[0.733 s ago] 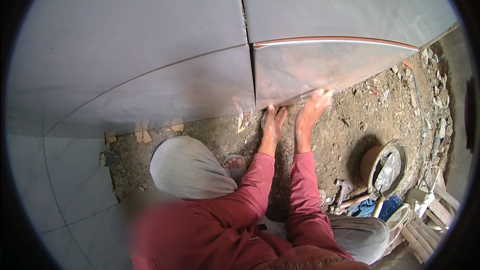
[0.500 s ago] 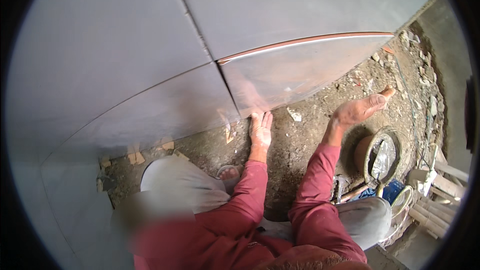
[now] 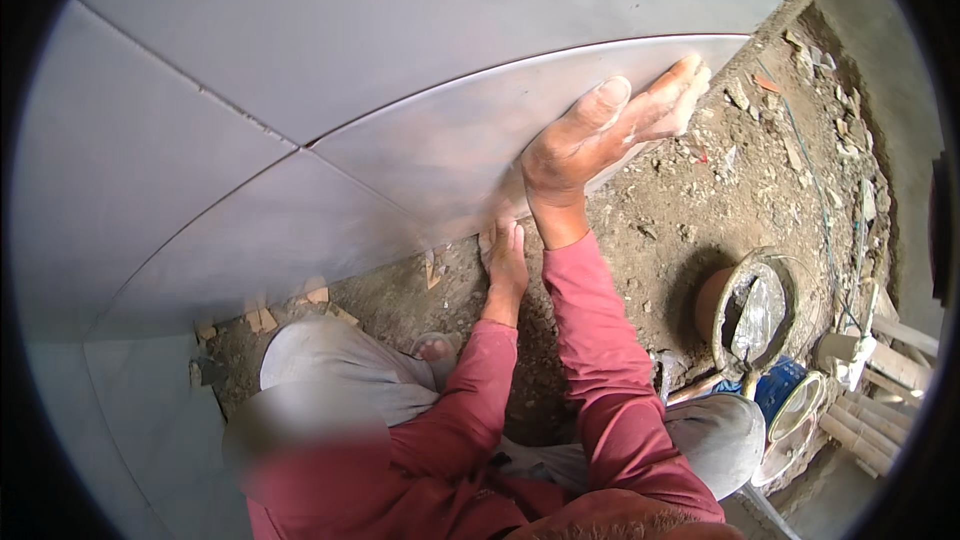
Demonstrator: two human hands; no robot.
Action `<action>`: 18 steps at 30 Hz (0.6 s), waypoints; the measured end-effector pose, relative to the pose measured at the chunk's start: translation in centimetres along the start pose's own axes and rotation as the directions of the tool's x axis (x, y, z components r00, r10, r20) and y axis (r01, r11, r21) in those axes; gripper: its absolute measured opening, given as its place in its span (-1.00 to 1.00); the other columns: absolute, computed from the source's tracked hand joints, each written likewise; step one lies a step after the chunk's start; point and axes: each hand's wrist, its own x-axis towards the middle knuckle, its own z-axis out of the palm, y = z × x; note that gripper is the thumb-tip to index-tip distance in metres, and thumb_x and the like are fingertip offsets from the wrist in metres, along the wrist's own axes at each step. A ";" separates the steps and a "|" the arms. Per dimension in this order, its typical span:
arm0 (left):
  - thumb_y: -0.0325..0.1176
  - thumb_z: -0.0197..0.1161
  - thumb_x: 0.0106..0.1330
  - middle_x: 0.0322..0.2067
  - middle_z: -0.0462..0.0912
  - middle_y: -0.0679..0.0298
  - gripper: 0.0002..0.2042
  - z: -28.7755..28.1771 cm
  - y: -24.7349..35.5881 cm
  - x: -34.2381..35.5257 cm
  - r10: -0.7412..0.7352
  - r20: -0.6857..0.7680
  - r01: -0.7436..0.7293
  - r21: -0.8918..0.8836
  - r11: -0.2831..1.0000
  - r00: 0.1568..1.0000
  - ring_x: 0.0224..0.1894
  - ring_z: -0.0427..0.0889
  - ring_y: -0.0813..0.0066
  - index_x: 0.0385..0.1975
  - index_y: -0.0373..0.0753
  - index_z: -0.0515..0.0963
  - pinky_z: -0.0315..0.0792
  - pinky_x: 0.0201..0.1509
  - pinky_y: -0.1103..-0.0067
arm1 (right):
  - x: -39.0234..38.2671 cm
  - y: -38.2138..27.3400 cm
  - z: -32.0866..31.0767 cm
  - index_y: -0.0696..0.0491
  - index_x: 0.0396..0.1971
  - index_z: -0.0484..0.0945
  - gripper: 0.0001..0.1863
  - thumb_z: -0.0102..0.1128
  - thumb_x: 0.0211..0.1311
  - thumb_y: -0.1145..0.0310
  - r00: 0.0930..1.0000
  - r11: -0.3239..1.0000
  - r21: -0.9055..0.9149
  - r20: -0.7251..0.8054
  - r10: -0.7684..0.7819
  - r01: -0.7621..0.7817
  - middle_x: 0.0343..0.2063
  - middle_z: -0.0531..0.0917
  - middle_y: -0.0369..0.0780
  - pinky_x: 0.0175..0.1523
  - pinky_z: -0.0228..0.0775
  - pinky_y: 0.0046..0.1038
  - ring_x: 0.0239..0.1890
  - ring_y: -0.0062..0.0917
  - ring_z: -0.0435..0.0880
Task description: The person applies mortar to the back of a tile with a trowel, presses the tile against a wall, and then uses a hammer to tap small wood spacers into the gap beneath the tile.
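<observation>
Head view: A worker (image 3: 440,455) in a red long-sleeved shirt sits low before a tiled wall, both bare hands at a glossy gray wall tile (image 3: 450,130) in the bottom row. It stands on edge, directly below an upper tile (image 3: 480,10) and beside a left-hand tile (image 3: 270,215), with a narrow dark joint tracing its top.

The right hand (image 3: 610,135) is stretched in front of the wall tile's right half, fingers straight, unclenched and grasping nothing, their tips dusted pale. Whether the palm bears on the face cannot be told. The left hand (image 3: 507,255) is at the lower edge, fingers extended upward and not clenched; whether the tips hook beneath the edge cannot be made out.

The wall tile looks rigid, fairly heavy for its thickness and brittle, its corners likely to chip; the smooth face would probably slip under powdery fingers. Support seems best from below along the bottom edge, with a flat palm spread on the face rather than a pinch at a corner.

At right on the dirt floor (image 3: 650,260), a bucket (image 3: 706,305) holds a metal trowel (image 3: 762,315), with a blue can (image 3: 778,390) close by.
</observation>
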 end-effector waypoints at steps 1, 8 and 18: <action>-0.05 -0.02 0.55 0.43 0.21 0.22 -0.44 -0.4 0.1 0.2 0.004 0.018 -0.003 -0.051 0.999 1.000 0.39 0.27 0.26 0.42 -0.18 0.13 0.14 0.47 0.36 | 0.1 -0.6 0.2 0.43 0.39 -0.02 -0.33 -0.32 0.55 0.18 1.000 1.000 0.000 -0.010 0.001 -0.001 0.37 0.01 0.22 0.56 -0.24 0.01 0.49 0.09 -0.10; -0.31 0.28 0.39 0.07 0.56 0.19 -0.62 -3.2 -1.2 1.6 0.039 -0.163 -0.038 0.009 0.999 0.986 0.17 0.52 0.22 0.13 -0.25 0.39 0.39 0.33 0.28 | -0.3 0.0 0.2 0.29 0.46 -0.08 -0.33 -0.32 0.56 0.16 0.996 0.996 -0.014 0.003 -0.093 0.093 0.45 -0.09 0.18 0.57 -0.16 -0.03 0.51 -0.04 -0.04; -0.42 0.43 0.26 -0.09 0.57 0.26 -0.62 -1.8 1.4 0.7 -0.108 -0.103 0.084 -0.212 0.974 0.989 -0.04 0.65 0.26 0.00 -0.21 0.41 0.55 0.20 0.33 | -1.4 8.2 -2.9 0.34 0.36 0.14 -0.39 -0.35 0.58 0.13 0.992 0.991 -0.131 -0.121 -0.038 0.022 0.24 0.34 0.12 0.42 0.13 -0.13 0.31 -0.09 0.30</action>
